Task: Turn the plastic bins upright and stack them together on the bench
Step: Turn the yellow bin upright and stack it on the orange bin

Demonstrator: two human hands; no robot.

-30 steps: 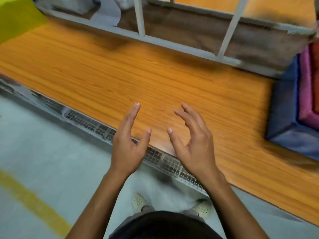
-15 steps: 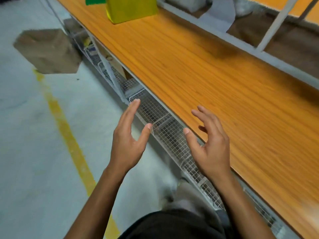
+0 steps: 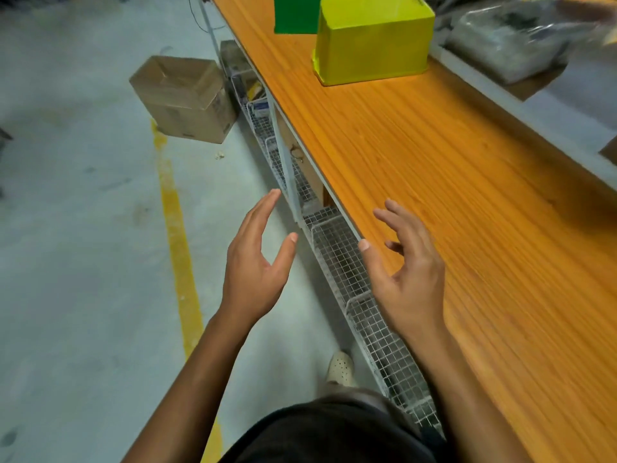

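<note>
View swung along bench point(image 3: 450, 202): yellow bin point(image 3: 370, 38), upside down, now nearer. Left hand point(image 3: 257, 265), right hand point(image 3: 405, 272) still spread, empty.

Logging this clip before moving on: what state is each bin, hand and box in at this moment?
yellow bin: upside down on the bench, untouched.
green bin: behind the yellow one, top cut off by the frame; orientation unclear.
left hand: open, empty, over the floor.
right hand: open, empty, over the bench edge.
cardboard box: on the floor, flaps shut.
</note>
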